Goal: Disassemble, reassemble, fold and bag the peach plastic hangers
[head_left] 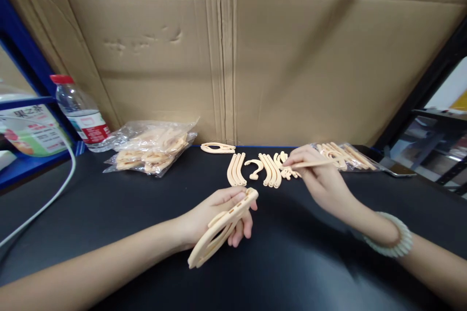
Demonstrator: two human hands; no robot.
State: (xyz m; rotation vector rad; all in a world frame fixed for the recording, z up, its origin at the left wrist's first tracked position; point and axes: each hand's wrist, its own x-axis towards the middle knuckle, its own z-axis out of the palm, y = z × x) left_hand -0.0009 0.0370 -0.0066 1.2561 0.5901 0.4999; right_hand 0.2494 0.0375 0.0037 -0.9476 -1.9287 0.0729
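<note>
My left hand (222,209) is closed round a beige plastic folding hanger (219,231), its curved arms folded together and slanting down to the left. A row of small slots shows along its upper edge. Farther back on the right, my right hand (321,175) pinches a thin beige plastic strip (315,163), held nearly level above the small parts. Below and left of that hand lie a beige hook (256,169), curved hanger arms (237,170) on one side of it and more curved arms (270,171) on the other. Small hooks (288,171) are partly hidden by my right hand.
Another folded hanger (218,147) lies at the back against the cardboard wall (164,58). Bagged parts (153,148) sit at the left, a second bag (350,156) at the right. A water bottle (82,116) and a white cable (54,197) are at far left on the black table (146,214).
</note>
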